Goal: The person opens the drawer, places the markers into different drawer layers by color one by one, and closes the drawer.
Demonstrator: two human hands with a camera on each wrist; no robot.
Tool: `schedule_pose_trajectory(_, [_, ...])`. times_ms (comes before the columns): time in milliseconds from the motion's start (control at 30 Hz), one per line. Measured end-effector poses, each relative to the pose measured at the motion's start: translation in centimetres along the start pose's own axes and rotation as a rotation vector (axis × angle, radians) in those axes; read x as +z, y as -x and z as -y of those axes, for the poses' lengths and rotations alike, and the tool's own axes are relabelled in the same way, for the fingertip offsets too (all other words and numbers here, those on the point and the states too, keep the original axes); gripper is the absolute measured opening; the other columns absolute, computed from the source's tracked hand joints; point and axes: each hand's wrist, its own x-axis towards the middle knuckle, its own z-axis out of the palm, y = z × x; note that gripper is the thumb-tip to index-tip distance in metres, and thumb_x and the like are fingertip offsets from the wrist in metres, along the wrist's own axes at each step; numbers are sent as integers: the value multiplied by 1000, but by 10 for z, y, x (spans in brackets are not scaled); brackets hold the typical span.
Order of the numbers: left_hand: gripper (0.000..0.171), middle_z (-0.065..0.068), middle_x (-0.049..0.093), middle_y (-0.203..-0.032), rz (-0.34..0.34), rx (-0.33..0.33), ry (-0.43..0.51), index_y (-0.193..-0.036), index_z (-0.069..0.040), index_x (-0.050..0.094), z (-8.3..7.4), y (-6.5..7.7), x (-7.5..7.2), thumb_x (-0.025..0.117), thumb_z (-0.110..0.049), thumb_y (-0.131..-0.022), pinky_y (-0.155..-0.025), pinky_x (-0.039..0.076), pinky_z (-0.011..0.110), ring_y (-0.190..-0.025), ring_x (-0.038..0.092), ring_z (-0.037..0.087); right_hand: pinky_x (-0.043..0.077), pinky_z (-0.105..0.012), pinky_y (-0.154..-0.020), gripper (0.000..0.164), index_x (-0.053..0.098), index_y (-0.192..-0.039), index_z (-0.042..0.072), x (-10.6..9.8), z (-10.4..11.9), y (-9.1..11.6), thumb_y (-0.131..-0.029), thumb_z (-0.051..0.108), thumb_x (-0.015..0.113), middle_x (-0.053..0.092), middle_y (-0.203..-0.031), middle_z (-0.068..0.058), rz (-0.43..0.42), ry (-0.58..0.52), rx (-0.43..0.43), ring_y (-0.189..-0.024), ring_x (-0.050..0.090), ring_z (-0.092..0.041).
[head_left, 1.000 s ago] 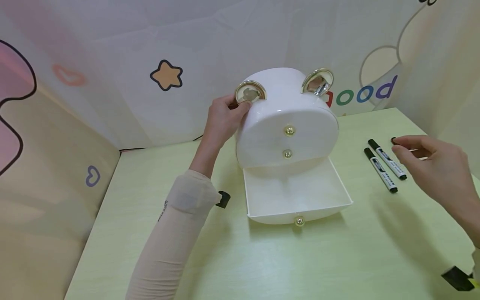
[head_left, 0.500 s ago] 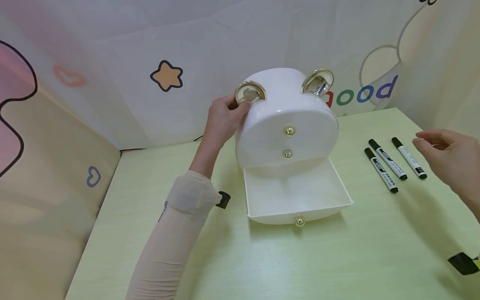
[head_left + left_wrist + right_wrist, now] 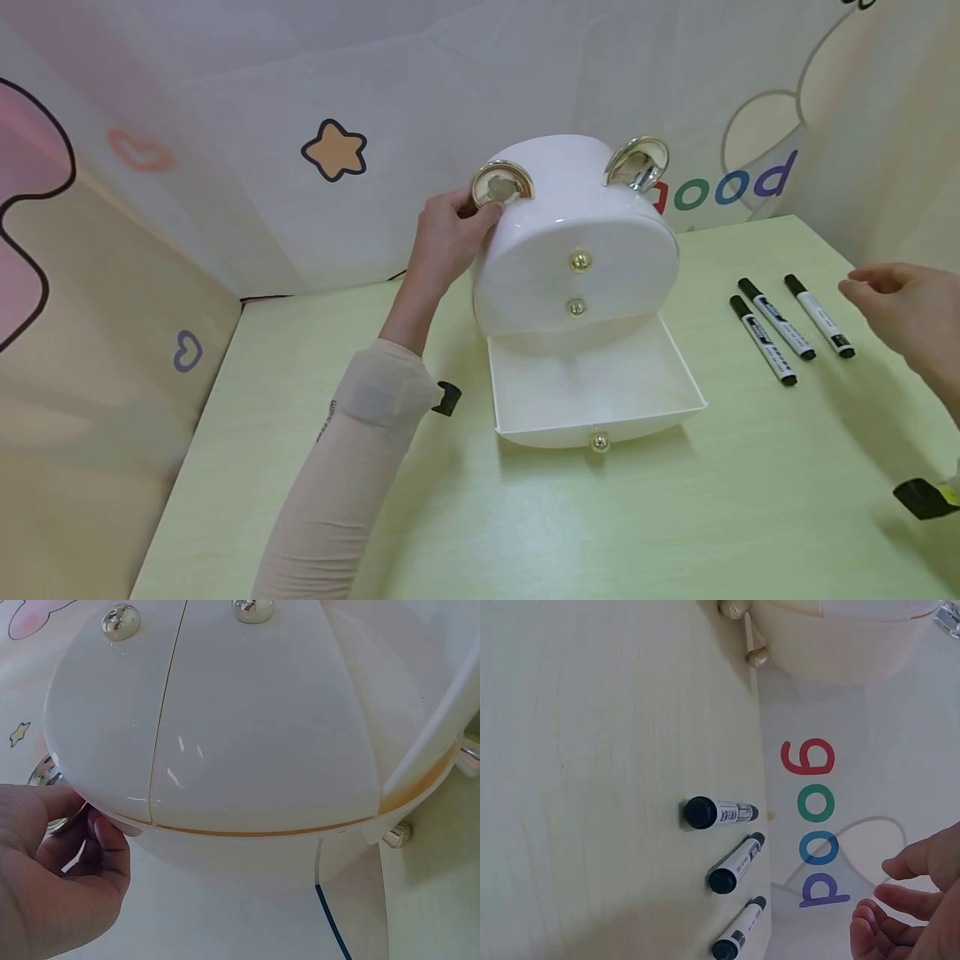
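A white rounded storage box (image 3: 555,283) with gold ears and gold ball knobs stands on the table, its bottom drawer (image 3: 592,375) pulled out and empty. My left hand (image 3: 453,233) pinches the box's left ear (image 3: 501,179) between thumb and fingers; in the left wrist view the left hand (image 3: 67,862) is at the box's edge. Over the table's right side hovers my right hand (image 3: 907,312), holding nothing, with fingers loosely bent. Just left of it lie three black-capped whiteboard markers, the nearest marker (image 3: 820,317) apart from the fingertips. The right wrist view shows the same right hand (image 3: 922,900).
The middle marker (image 3: 776,319) and left marker (image 3: 762,340) lie beside the drawer, roughly parallel. A printed curtain (image 3: 225,167) hangs behind the pale green table (image 3: 525,525). A gold drawer knob (image 3: 599,442) juts toward the front.
My right hand has drawn back to the right from the rightmost marker, which now lies fully visible beside the other two. The left hand stays on the ear.
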Motion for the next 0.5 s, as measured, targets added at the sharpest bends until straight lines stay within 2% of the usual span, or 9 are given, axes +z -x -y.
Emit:
schedule_pose_trajectory(100, [16,3,60,-82,1,-4,4,-103,-5,74,0,0,0,68,-20,-98,-67,44,23,-81,54,13,43,-38,-60,52,54,-131,-11,2,-9,-9,-107,35,49,55,-116,-40,44,51,10,-97,50,-46])
schedule_pose_trajectory(200, [16,3,60,-82,4,-4,6,-104,-5,74,1,-1,0,67,-19,-98,-66,44,23,-81,54,13,44,-43,-63,53,54,-129,-12,3,-17,-16,-106,36,51,56,-123,-40,88,84,22,-103,51,-53])
schedule_pose_trajectory(433, [17,3,60,-83,6,1,2,-106,-5,74,0,-1,0,68,-19,-99,-66,43,22,-81,54,13,45,-40,-56,51,56,-122,-17,8,-28,-28,-104,31,53,56,-118,-42,126,151,-44,-99,53,-53])
schedule_pose_trajectory(500, [17,3,60,-83,7,0,3,-106,-5,74,0,-1,0,67,-19,-99,-66,43,22,-81,54,13,46,-43,-59,51,56,-121,-18,10,-29,-30,-104,30,53,54,-119,-43,131,167,-52,-100,52,-55])
